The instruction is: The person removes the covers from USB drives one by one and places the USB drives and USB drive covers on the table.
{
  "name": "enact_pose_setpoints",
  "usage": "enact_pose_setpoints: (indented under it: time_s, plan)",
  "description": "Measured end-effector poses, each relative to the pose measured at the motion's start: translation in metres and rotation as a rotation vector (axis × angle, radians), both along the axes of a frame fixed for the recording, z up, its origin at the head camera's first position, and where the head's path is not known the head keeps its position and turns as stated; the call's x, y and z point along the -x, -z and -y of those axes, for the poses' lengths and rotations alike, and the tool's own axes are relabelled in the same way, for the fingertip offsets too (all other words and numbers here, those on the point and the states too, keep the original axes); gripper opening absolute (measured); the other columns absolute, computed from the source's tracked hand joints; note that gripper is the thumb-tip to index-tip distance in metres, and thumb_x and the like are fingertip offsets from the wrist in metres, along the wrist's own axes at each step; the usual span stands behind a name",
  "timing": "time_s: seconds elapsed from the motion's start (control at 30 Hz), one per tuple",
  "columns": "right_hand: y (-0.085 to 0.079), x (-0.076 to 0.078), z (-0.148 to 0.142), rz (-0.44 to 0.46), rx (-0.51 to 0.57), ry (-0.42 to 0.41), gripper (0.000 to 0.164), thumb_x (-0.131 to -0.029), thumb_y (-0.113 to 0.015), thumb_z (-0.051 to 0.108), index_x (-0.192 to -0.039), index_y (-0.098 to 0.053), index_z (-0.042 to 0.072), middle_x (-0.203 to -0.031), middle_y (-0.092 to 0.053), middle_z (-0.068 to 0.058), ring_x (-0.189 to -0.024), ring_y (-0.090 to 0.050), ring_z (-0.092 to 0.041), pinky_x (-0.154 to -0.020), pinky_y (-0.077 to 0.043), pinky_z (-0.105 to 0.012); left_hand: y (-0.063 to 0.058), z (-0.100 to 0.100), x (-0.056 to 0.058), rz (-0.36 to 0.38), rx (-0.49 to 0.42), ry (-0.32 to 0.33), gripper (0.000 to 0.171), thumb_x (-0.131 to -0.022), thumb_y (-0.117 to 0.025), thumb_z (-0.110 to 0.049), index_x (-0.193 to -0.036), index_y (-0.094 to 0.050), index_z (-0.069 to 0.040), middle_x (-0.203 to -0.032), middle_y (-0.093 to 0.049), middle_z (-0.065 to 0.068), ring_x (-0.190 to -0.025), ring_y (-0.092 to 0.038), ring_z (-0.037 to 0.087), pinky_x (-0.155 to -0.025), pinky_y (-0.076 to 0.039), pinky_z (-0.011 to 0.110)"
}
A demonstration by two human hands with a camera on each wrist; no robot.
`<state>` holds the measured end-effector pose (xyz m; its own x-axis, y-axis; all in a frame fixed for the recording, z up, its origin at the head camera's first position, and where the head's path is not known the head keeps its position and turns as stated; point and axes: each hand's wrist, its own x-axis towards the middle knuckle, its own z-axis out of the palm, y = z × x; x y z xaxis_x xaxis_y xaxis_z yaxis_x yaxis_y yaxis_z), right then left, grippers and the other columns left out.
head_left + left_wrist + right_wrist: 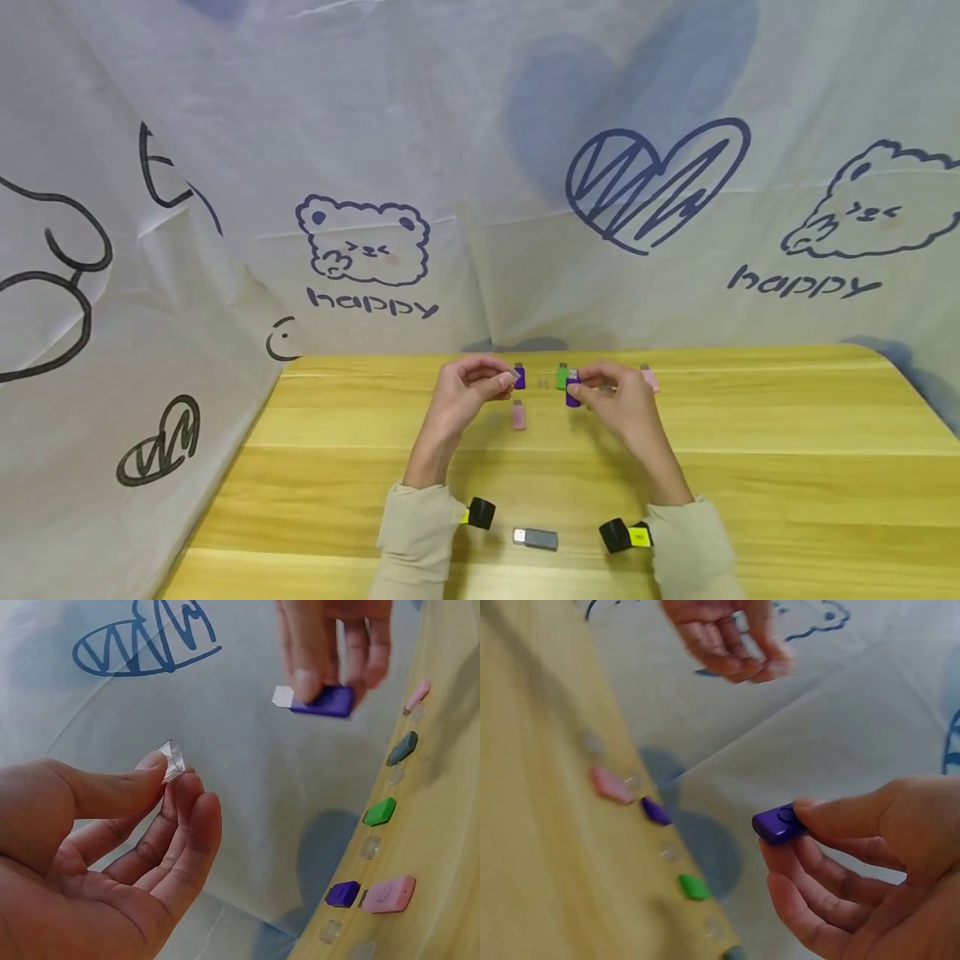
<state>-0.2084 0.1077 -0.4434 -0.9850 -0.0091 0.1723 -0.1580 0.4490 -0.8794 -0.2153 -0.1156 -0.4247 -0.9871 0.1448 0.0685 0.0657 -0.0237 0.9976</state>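
My left hand [463, 398] pinches a small clear plastic cap [173, 760] between thumb and fingertips, raised over the back of the table. Across from it, my right hand [624, 406] holds a purple USB stick [573, 393] by its body, thumb on one flat face. The stick's metal plug [283, 697] is bare and, in the left wrist view, points toward the left hand. Cap and stick are apart. Behind the hands lie another purple USB stick [520, 378] and a green one [562, 377], with a pink one [519, 416] nearer me.
A second pink USB stick [651, 380] and a dark teal one [403, 748] lie farther right. Several clear caps [370, 848] sit beside the sticks. Nearer me on the wooden table [315, 500] is a grey USB stick [536, 539]. A printed white cloth [495, 275] hangs behind the table.
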Motion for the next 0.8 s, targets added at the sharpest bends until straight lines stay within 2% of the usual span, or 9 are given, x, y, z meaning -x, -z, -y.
enact_pose_setpoints:
  time_s: [0.17, 0.37, 0.57, 0.8]
  plan:
    - [0.022, 0.008, 0.005, 0.114, -0.018, 0.069, 0.018, -0.082, -0.075, 0.014, -0.093, -0.070, 0.001, -0.081, -0.068, -0.009, -0.069, -0.065, -0.018, -0.062, -0.052, -0.025, 0.005, 0.001, 0.001, 0.001, 0.061, 0.013, 0.012, -0.086, -0.068, -0.002, -0.096, -0.066, 0.005, -0.091, -0.067, 0.020, -0.085, -0.063, 0.042, -0.078, -0.056, 0.041]
    - [0.039, 0.009, 0.012, 0.210, -0.036, 0.113, 0.015, -0.081, -0.076, 0.013, -0.089, -0.071, 0.000, -0.076, -0.069, -0.007, -0.065, -0.066, -0.019, -0.057, -0.053, -0.026, 0.007, 0.003, 0.001, 0.016, 0.105, 0.014, 0.009, -0.087, -0.067, -0.002, -0.095, -0.066, 0.003, -0.090, -0.067, 0.017, -0.088, -0.061, 0.046, -0.075, -0.057, 0.035]
    - [0.045, 0.007, 0.017, 0.208, -0.116, 0.136, 0.017, -0.080, -0.077, 0.016, -0.087, -0.071, 0.001, -0.073, -0.068, -0.005, -0.061, -0.063, -0.015, -0.054, -0.050, -0.026, 0.008, 0.005, 0.001, 0.016, 0.107, 0.010, 0.008, -0.086, -0.067, -0.001, -0.094, -0.067, 0.002, -0.089, -0.068, 0.015, -0.086, -0.063, 0.044, -0.074, -0.057, 0.035]
    - [0.045, 0.006, 0.022, 0.198, -0.174, 0.152, 0.017, -0.080, -0.078, 0.018, -0.084, -0.072, 0.002, -0.073, -0.068, -0.005, -0.062, -0.061, -0.015, -0.053, -0.049, -0.027, 0.009, 0.004, 0.002, 0.012, 0.113, 0.022, 0.009, -0.086, -0.067, -0.001, -0.094, -0.067, 0.003, -0.089, -0.068, 0.016, -0.083, -0.064, 0.040, -0.073, -0.057, 0.035]
